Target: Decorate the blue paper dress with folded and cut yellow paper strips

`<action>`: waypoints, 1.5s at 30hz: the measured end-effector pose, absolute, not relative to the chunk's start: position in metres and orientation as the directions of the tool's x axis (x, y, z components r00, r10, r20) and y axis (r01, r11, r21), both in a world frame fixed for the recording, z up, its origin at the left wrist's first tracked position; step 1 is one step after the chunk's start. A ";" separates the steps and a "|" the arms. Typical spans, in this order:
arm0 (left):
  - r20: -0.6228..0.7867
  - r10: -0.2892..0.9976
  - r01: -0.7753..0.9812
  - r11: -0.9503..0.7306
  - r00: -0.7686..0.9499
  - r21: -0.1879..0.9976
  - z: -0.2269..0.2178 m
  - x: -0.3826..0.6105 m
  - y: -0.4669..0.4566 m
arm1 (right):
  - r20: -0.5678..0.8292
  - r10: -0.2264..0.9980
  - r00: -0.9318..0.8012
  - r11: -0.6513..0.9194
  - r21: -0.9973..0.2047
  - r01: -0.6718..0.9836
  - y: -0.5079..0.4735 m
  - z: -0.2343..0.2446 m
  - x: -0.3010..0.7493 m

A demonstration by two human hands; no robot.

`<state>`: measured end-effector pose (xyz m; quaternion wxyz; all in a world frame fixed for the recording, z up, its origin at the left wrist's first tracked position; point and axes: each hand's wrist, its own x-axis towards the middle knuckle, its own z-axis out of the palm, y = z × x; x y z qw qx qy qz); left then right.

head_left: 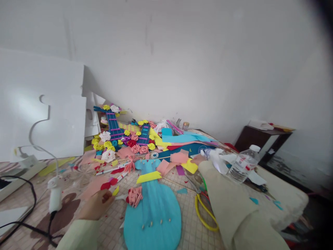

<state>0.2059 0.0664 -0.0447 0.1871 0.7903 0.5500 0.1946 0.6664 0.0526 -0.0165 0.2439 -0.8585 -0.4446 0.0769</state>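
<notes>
Guitar (152,211) at table (187,222) near edge: flower (135,196) + band (148,177) on, rest bare. Left hand (96,205) fingers together by flower; right hand (199,159) fingers hidden - cannot tell.

Left hand (96,205) curled, right arm (229,201) outstretched

This is a room in a home, set up as a craft corner. A table (189,232) with a patterned cover stands against a plain white wall (182,52). Coloured paper scraps (179,139) and paper flowers (104,146) pile along its far edge. Yellow-handled scissors (202,218) lie toward its right edge, and a dark side table (260,139) stands beyond.
</notes>
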 end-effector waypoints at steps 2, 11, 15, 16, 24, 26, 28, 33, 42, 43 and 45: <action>0.097 0.942 0.799 -0.325 0.321 0.506 -0.044 0.206 0.067 | 0.042 0.809 0.586 -0.515 -0.428 0.742 0.052 -0.015 0.665; 0.480 0.845 0.834 -0.430 0.237 0.345 -0.045 0.204 0.074 | 0.122 0.925 0.360 -0.326 -0.232 0.917 0.140 0.003 0.627; 0.667 0.670 0.853 -0.512 0.326 0.098 -0.052 0.204 0.073 | 0.156 0.957 0.244 -0.219 -0.162 0.962 0.192 0.002 0.593; 0.678 0.646 0.856 -0.514 0.349 0.049 -0.053 0.204 0.073 | 0.162 0.960 0.228 -0.205 -0.144 0.968 0.203 0.000 0.585; 0.756 0.506 0.852 -0.507 0.415 -0.129 -0.043 0.216 0.066 | 0.163 0.953 0.254 -0.245 -0.074 0.967 0.241 -0.018 0.556; 0.760 0.519 0.862 -0.496 0.392 -0.105 -0.043 0.219 0.064 | 0.156 0.946 0.284 -0.274 -0.084 0.958 0.244 -0.019 0.558; 0.762 0.528 0.865 -0.496 0.375 -0.082 -0.044 0.220 0.064 | 0.143 0.940 0.311 -0.299 -0.103 0.949 0.246 -0.020 0.562; 0.743 0.582 0.850 -0.526 0.330 0.035 -0.048 0.221 0.064 | 0.132 0.904 0.406 -0.378 -0.195 0.905 0.248 -0.015 0.582; 0.670 0.670 0.821 -0.549 0.321 0.156 -0.055 0.221 0.067 | 0.175 0.839 0.515 -0.414 -0.409 0.813 0.242 -0.007 0.623; 0.667 0.672 0.816 -0.555 0.323 0.163 -0.056 0.221 0.067 | 0.176 0.838 0.517 -0.406 -0.432 0.805 0.241 -0.007 0.626; 0.665 0.671 0.808 -0.564 0.328 0.171 -0.057 0.220 0.068 | 0.177 0.837 0.518 -0.389 -0.474 0.790 0.239 -0.005 0.632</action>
